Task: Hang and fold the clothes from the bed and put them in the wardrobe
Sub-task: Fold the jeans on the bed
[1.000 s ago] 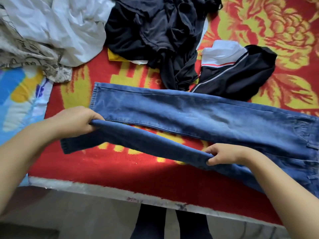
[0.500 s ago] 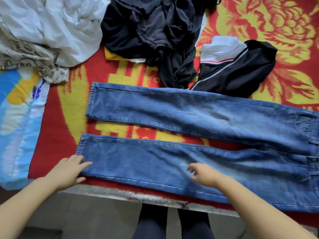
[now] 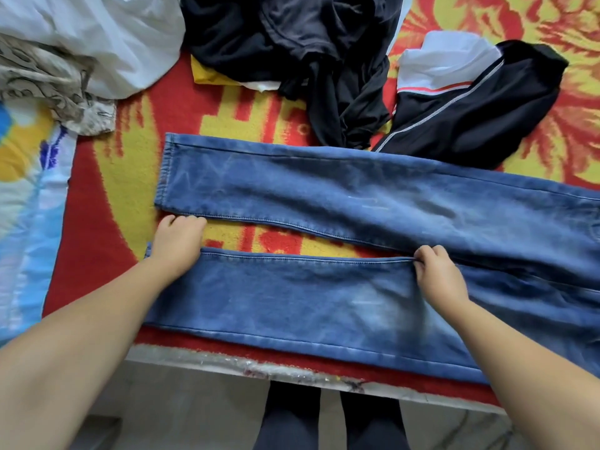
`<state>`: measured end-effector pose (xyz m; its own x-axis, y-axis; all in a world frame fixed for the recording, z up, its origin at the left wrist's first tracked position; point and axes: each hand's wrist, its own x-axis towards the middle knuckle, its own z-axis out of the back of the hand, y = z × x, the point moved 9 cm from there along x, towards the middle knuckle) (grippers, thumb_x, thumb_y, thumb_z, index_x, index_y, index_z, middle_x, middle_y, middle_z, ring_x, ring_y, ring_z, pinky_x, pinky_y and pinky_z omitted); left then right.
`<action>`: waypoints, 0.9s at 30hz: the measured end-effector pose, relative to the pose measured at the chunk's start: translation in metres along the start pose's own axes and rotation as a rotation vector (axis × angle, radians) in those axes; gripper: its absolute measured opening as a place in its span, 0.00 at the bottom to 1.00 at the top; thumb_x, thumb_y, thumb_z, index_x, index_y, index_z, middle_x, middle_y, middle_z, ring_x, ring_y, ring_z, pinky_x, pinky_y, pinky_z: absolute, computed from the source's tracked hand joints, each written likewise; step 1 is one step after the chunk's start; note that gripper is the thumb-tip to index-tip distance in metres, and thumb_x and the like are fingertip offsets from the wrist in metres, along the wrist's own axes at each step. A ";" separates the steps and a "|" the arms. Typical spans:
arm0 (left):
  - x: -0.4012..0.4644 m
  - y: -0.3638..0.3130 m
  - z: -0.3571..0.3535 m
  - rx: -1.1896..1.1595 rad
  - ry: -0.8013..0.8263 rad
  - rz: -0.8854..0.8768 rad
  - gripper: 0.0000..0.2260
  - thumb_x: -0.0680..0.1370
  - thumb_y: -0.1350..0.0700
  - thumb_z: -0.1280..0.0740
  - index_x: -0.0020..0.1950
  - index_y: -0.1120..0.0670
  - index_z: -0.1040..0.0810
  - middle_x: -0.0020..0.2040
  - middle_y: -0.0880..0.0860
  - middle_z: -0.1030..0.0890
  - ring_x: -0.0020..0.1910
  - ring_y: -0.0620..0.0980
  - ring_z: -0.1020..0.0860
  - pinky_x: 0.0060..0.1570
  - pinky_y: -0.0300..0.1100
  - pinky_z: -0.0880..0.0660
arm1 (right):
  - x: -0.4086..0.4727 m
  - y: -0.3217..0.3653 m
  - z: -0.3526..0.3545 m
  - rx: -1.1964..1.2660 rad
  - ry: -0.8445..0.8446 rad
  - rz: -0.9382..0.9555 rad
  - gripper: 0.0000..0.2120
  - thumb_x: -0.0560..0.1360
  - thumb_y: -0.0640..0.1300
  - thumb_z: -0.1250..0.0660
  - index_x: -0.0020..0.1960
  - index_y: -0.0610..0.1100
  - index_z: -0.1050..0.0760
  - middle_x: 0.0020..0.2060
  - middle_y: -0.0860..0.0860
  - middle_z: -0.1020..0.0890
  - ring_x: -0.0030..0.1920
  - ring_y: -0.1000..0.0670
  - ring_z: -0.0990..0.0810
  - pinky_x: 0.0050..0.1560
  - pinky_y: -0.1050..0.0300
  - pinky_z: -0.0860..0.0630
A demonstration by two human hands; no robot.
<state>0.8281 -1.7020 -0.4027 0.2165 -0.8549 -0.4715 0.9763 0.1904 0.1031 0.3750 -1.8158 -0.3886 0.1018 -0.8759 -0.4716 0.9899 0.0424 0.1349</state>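
Blue jeans (image 3: 373,203) lie flat across the bed, legs apart, cuffs to the left, waist running out of view on the right. The near leg sits right along the bed edge (image 3: 227,368), the far leg above it, with a wedge of the red-and-yellow blanket (image 3: 107,177) showing between them.

Left hand (image 3: 177,243) is at the cuff end of the near leg, knuckles up, fingers curled over the leg's upper seam; the fingertips are tucked out of sight, so whether this grip has actually closed on the denim cannot be told from here. They reach almost to the lower edge of the far leg.

Right hand (image 3: 436,271) is further along the same seam, near where the two legs meet. Fingers bent, thumb underneath, and this grip is pinching the seam edge of the jeans, with a small ridge of cloth raised at the fingertips.

Beyond the jeans, a heap of dark clothes (image 3: 292,43) at the top centre, a yellow piece (image 3: 207,76) peeking from under it. Beside that to the right, a black-and-white jacket (image 3: 470,102) with a pale stripe, its lower edge touching the far leg. Top left, a crumpled white garment (image 3: 97,37) over a beige patterned cloth (image 3: 55,89). A blue-and-white sheet (image 3: 29,222) covers the left side.

Below the bed edge, the person's dark trouser legs (image 3: 292,420) stand on a pale floor.
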 end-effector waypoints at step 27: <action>-0.081 -0.013 -0.045 -0.024 0.601 -0.102 0.24 0.78 0.50 0.41 0.74 0.50 0.37 0.73 0.57 0.33 0.68 0.55 0.30 0.62 0.47 0.29 | -0.068 0.116 -0.058 -0.266 0.600 0.441 0.15 0.78 0.45 0.44 0.60 0.45 0.24 0.60 0.44 0.21 0.60 0.42 0.23 0.54 0.52 0.25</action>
<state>0.7983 -1.6137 -0.4050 0.0763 -0.4484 -0.8906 0.9902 0.1386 0.0150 0.4890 -1.7231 -0.3916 0.4512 -0.3459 -0.8227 0.8283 0.5054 0.2418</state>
